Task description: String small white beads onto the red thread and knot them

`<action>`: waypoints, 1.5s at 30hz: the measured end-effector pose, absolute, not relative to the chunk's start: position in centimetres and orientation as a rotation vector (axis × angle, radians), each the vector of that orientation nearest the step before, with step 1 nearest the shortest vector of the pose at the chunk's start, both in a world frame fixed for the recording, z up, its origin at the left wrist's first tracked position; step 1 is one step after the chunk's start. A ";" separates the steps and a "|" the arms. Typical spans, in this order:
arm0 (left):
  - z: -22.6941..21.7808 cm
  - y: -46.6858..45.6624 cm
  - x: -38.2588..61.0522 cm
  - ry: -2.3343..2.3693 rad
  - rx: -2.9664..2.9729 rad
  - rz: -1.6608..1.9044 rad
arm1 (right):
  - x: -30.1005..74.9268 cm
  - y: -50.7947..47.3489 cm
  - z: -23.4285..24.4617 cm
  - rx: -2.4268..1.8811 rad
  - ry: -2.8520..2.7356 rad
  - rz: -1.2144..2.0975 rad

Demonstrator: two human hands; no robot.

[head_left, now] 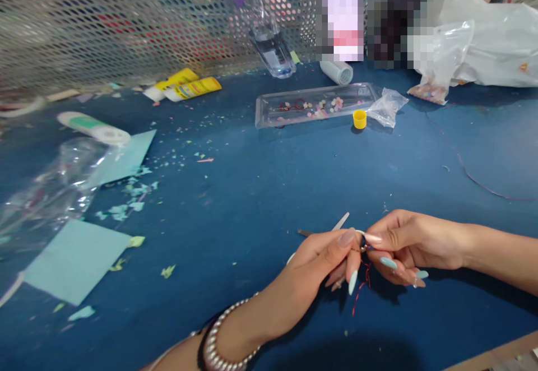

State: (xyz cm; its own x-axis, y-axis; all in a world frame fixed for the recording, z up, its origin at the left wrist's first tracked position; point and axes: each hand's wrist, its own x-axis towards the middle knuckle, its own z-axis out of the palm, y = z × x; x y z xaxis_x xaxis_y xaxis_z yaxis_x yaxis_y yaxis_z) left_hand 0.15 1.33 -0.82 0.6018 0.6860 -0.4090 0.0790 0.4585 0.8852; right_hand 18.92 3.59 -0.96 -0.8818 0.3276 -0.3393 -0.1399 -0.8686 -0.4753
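My left hand [311, 264] and my right hand [403, 242] meet fingertip to fingertip low on the right, just above the blue table. Between their pinched thumbs and forefingers is a thin red string [368, 276], its loose ends hanging down. A small pale-and-dark loop [362, 240] shows at the same spot; whether it belongs to the string I cannot make out. Open scissors [341, 221] lie on the table behind my left hand, which hides their handles.
A clear plastic tray [263, 114] with beads and red cord lies farther back, beside a yellow cap [359, 119]. A water bottle [275, 51] leans against the mesh panel [147, 35]. Light-blue paper [78, 259] and scraps lie left; plastic bags [496, 40] stand back right.
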 end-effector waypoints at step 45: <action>0.1 1.7 0.6 0.626 0.707 0.471 | 19.1 3.4 -1.5 -0.522 -0.677 2.662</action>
